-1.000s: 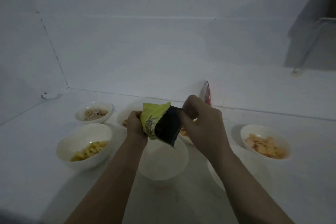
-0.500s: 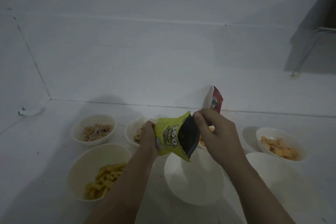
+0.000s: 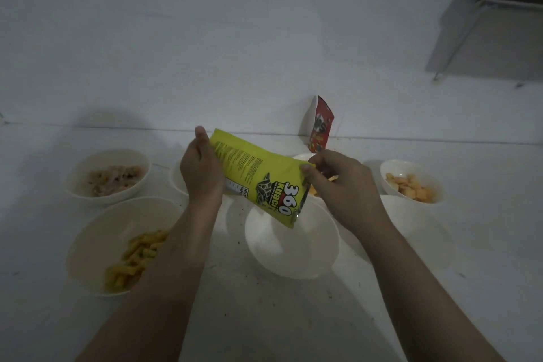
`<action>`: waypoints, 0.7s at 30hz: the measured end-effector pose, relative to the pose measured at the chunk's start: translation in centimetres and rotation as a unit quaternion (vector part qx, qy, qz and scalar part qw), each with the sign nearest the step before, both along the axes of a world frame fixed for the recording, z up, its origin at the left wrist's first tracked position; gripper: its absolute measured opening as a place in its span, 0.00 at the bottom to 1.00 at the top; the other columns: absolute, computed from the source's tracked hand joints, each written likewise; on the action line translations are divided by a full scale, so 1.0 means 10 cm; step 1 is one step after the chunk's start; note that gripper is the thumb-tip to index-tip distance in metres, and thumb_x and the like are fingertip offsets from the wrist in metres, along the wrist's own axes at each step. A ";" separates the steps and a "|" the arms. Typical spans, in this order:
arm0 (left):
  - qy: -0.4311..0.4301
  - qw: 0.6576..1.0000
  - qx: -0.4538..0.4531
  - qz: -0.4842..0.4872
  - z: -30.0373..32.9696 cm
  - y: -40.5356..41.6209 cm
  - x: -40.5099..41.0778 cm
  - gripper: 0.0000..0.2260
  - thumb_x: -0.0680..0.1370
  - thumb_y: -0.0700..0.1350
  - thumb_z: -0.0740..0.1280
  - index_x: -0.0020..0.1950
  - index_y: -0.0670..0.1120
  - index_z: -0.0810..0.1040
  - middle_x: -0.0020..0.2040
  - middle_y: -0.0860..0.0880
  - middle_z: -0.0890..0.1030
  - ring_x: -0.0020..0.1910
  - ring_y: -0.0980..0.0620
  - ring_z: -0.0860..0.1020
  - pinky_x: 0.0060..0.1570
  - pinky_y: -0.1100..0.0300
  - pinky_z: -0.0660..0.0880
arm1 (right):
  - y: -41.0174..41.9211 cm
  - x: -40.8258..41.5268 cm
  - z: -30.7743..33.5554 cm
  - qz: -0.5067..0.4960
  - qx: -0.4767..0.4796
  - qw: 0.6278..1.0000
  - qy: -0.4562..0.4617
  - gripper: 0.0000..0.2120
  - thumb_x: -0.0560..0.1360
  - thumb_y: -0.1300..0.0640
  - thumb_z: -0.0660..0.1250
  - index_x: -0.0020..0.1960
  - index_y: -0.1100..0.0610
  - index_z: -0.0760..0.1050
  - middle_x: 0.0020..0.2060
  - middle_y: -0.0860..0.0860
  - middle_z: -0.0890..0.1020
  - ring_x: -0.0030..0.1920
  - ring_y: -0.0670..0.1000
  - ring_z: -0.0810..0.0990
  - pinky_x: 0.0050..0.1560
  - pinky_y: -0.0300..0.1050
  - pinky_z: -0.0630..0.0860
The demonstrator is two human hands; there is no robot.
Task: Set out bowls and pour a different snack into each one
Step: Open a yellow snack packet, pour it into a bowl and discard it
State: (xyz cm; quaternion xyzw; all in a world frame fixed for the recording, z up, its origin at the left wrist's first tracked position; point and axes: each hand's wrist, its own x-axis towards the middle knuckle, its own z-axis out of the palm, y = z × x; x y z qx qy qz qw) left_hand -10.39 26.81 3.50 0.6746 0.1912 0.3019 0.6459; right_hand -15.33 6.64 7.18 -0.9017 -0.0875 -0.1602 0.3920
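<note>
The left hand point(image 3: 201, 173) and yellow packet point(image 3: 258, 182) hide two far bowls' contents.

Yellow snack packet point(image 3: 258, 179): "360", "Kuaci", partial "NUT INFO". Red packet point(image 3: 320, 126): print unreadable.

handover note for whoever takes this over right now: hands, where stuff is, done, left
Left hand grips the yellow packet at its upper end; right hand pinches its lower edge. Packet is tilted, mouth down over the empty middle bowl.
Done: yellow sticks bowl, far-left bowl, cracker bowl hold snacks.
Left: pour this packet; red packet stands by the wall.
</note>
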 end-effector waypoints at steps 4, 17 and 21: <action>-0.029 0.998 0.046 0.009 -0.05 -0.01 -0.01 0.22 0.83 0.56 0.53 0.31 0.49 0.59 0.28 0.52 0.65 0.28 0.55 0.64 0.33 0.57 0.63 | -0.05 -0.02 -0.10 -0.014 -0.032 0.999 0.010 0.09 0.79 0.53 0.67 0.42 0.54 0.82 0.36 0.44 0.83 0.40 0.40 0.78 0.38 0.31 0.69; -0.068 0.986 0.152 0.010 -0.10 0.02 -0.07 0.21 0.84 0.53 0.54 0.32 0.50 0.61 0.28 0.52 0.65 0.27 0.59 0.66 0.30 0.66 0.62 | 0.00 -0.03 -0.33 -0.017 -0.024 0.999 0.019 0.05 0.79 0.57 0.67 0.44 0.52 0.79 0.39 0.42 0.79 0.39 0.41 0.76 0.38 0.25 0.68; -0.079 0.981 0.175 0.008 -0.10 0.01 -0.08 0.20 0.84 0.52 0.54 0.32 0.51 0.61 0.28 0.53 0.65 0.27 0.60 0.66 0.29 0.67 0.61 | -0.03 -0.03 -0.35 -0.015 -0.029 0.999 0.032 0.04 0.78 0.57 0.67 0.46 0.54 0.80 0.41 0.45 0.81 0.39 0.41 0.75 0.37 0.26 0.67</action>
